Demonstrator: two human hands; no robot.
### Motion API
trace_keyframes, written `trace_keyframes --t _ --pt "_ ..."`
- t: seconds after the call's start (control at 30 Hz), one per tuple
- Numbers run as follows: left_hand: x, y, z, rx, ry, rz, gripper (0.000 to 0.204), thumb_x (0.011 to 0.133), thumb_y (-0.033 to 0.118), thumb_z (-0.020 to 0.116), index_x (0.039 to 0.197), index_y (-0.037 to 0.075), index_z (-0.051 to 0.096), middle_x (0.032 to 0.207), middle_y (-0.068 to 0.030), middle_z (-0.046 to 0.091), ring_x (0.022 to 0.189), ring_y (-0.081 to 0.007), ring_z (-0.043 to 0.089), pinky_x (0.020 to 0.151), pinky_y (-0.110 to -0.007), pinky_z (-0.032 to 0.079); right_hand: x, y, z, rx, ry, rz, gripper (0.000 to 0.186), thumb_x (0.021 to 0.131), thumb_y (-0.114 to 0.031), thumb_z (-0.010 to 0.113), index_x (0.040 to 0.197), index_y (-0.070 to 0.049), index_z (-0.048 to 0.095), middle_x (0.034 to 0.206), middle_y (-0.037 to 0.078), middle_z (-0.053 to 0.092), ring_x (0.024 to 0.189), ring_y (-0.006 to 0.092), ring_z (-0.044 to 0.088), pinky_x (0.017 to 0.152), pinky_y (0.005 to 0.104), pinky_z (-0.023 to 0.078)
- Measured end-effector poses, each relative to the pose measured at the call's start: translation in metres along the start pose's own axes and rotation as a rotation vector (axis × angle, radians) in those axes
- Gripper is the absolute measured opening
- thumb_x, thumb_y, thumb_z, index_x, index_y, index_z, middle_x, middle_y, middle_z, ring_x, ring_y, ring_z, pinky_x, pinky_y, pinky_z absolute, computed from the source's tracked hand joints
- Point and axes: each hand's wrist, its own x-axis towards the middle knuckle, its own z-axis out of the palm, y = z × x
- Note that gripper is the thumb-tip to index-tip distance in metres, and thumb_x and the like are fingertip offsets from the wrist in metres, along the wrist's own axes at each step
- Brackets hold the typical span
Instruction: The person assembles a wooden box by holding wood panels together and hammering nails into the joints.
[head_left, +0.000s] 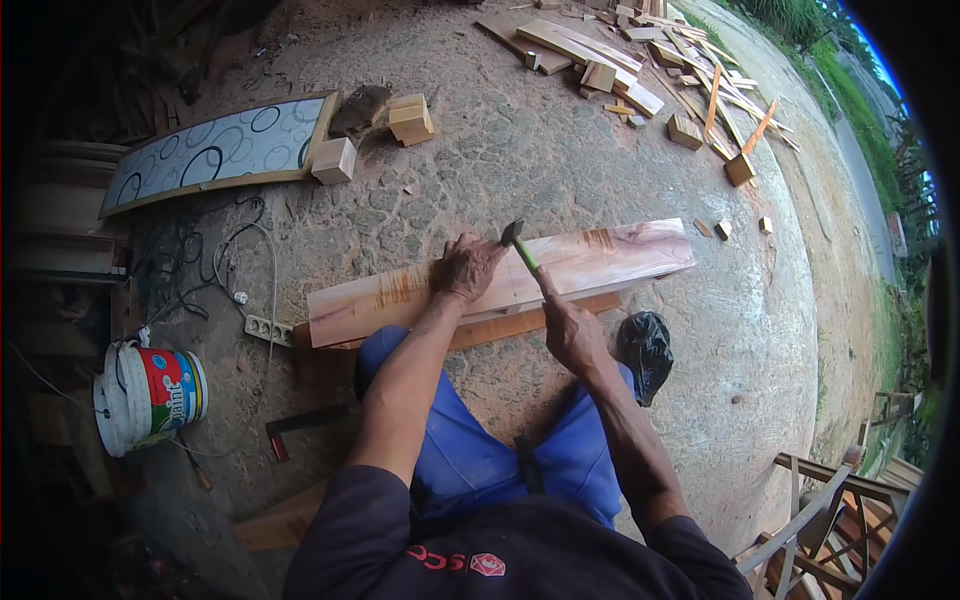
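A long pale wooden beam (590, 258) with brown streaks lies across in front of my knees, its right end farther away. My left hand (468, 266) is on the beam's top near the middle, fingers curled together. Whatever they may pinch is hidden. My right hand (575, 335) grips a hammer (527, 252) with a green handle, index finger stretched along it. The dark hammer head is just right of my left fingertips, over the beam; I cannot tell whether it touches. Beneath the beam's near side shows a browner piece of wood (490, 330).
A black plastic bag (645, 357) lies by my right knee. To the left are a power strip (268, 331) with cables, a paint bucket (170, 400) and a circle-patterned panel (215, 152). Wood blocks (410, 120) and an offcut pile (690, 75) lie farther off. A wooden frame (830, 510) stands lower right.
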Motion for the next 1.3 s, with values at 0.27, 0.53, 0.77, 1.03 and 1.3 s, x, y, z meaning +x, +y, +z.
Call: trace_keyframes --t 0.27,0.53,0.77,1.03,1.3 --pt "-0.003 -0.034 -0.019 -0.13 0.063 -0.127 0.043 0.101 0.042 0.045 0.105 0.01 0.074 0.103 -0.0165 0.072 0.105 -0.0365 0.065 0.093 -0.047 0.05 -0.019 0.007 0.018 0.137 0.175 -0.099 0.071 0.098 -0.006 0.047 0.161 -0.014 0.015 0.09 0.032 0.065 0.082 0.0501 0.064 0.069 0.0573 0.049" --pt "-0.009 -0.043 -0.039 0.233 -0.187 -0.375 0.054 0.101 0.042 0.04 0.088 0.003 0.076 0.089 -0.0218 0.073 0.081 -0.0435 0.071 0.082 -0.053 0.055 -0.007 -0.072 -0.073 0.145 0.487 -0.228 0.06 0.1 -0.006 0.049 0.157 -0.013 0.031 0.093 0.027 0.066 0.076 0.0436 0.065 0.065 0.049 0.052" --pt "-0.001 -0.039 -0.008 0.244 -0.227 -0.318 0.046 0.102 0.037 0.039 0.09 0.011 0.075 0.082 -0.0177 0.074 0.079 -0.0372 0.073 0.078 -0.055 0.053 -0.007 -0.009 -0.022 -0.021 0.183 -0.14 0.061 0.1 -0.01 0.045 0.158 -0.016 0.028 0.073 0.025 0.063 0.057 0.0426 0.061 0.056 0.0509 0.049" --pt "-0.023 -0.079 -0.006 0.389 -0.173 -0.234 0.053 0.102 0.041 0.038 0.08 0.01 0.076 0.072 -0.0164 0.072 0.068 -0.0346 0.071 0.072 -0.053 0.051 0.013 -0.114 -0.125 0.364 0.787 -0.433 0.041 0.101 -0.012 0.05 0.138 -0.009 0.034 0.087 0.015 0.059 0.073 0.0322 0.055 0.063 0.0404 0.045" --pt "-0.005 -0.044 0.013 0.3 -0.235 -0.24 0.028 0.098 0.027 0.046 0.103 0.011 0.069 0.081 -0.0143 0.073 0.077 -0.0352 0.073 0.065 -0.056 0.054 0.001 0.021 0.007 -0.004 0.112 -0.021 0.066 0.1 -0.007 0.049 0.16 -0.016 0.024 0.09 0.036 0.063 0.078 0.0539 0.062 0.067 0.0563 0.048"
